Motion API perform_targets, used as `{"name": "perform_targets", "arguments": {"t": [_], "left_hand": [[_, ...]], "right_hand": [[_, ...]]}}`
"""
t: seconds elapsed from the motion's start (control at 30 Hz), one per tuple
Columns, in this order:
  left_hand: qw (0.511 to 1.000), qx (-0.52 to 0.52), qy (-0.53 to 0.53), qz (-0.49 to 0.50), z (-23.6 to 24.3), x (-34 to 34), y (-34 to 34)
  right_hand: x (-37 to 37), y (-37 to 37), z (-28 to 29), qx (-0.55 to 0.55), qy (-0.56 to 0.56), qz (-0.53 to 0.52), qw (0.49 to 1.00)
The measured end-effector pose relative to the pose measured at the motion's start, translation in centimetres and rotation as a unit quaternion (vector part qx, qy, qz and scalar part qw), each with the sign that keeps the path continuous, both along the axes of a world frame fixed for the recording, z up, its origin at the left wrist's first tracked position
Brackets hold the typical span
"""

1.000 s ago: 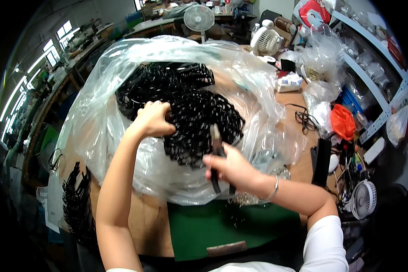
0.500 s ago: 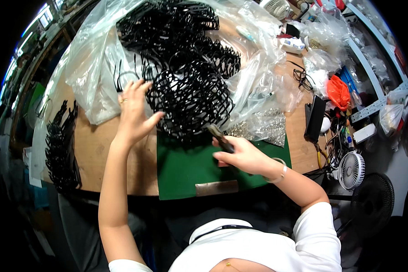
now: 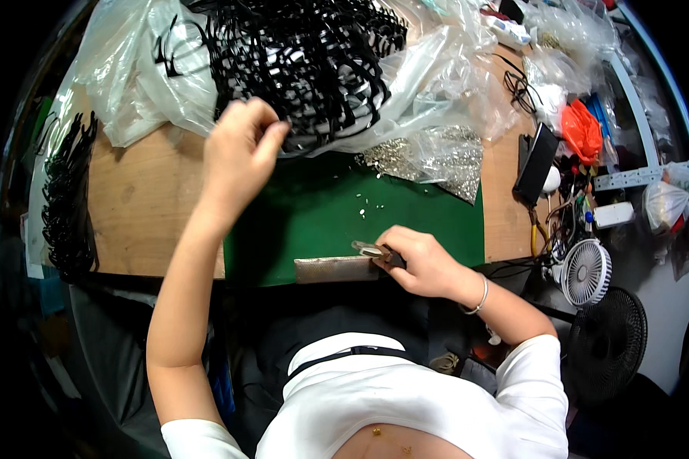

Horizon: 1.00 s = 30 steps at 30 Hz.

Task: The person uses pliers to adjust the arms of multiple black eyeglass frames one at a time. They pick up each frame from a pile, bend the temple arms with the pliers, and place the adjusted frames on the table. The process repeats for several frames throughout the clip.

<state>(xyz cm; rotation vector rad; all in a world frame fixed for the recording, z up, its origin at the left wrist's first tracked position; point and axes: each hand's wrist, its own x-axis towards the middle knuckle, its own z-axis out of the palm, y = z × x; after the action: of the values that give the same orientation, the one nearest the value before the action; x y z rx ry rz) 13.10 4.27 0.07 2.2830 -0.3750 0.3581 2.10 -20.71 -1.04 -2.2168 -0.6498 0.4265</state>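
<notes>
A large heap of glossy black looped pieces, looking like eyeglass frames, lies on clear plastic sheeting at the far side of the table. At the heap's near left edge is my left hand, its fingers curled and the thumb pointing right; what the fingers hold, if anything, is hidden. My right hand grips a pair of pliers, jaws pointing left, close above a brownish metallic strip on the near edge of the green mat. Several small pale bits lie scattered on the mat.
A clear bag of small shiny parts lies at the mat's far right. To its right are a black device, a red plastic bag, cables and a white fan. Another black stack stands at far left.
My left hand has gone from spread to curled. My right hand with the pliers has drawn back from the heap to the mat's near edge. The heap lies farther back, uncovering more mat.
</notes>
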Motion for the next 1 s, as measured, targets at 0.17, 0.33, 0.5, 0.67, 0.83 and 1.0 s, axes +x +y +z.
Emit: {"name": "perform_targets", "arguments": {"t": [0.17,0.33,0.5,0.67,0.83,1.0], "left_hand": [[0.892,-0.374,0.223,-0.123,5.0,1.0,-2.2],[0.756,-0.528,0.337,-0.188,9.1,-2.6,-2.2],[0.79,-0.58,0.199,-0.019,8.0,-10.8,2.1],[0.849,-0.433,0.291,0.09,3.2,-15.1,-0.3],[0.841,-0.477,0.257,-0.001,1.1,-15.7,-3.3],[0.896,-0.382,0.226,-0.021,-0.3,-16.4,-3.0]], "right_hand": [[3.9,0.2,-0.1,-0.093,-0.185,-0.024,0.978],[6.2,1.4,-2.0,-0.244,-0.22,-0.041,0.944],[1.8,0.0,-0.5,-0.188,-0.148,-0.002,0.971],[2.9,-1.8,1.8,-0.077,-0.005,-0.074,0.994],[5.3,0.0,-2.0,-0.108,-0.061,-0.095,0.988],[5.3,-0.3,-2.5,-0.102,-0.064,-0.058,0.991]]}}
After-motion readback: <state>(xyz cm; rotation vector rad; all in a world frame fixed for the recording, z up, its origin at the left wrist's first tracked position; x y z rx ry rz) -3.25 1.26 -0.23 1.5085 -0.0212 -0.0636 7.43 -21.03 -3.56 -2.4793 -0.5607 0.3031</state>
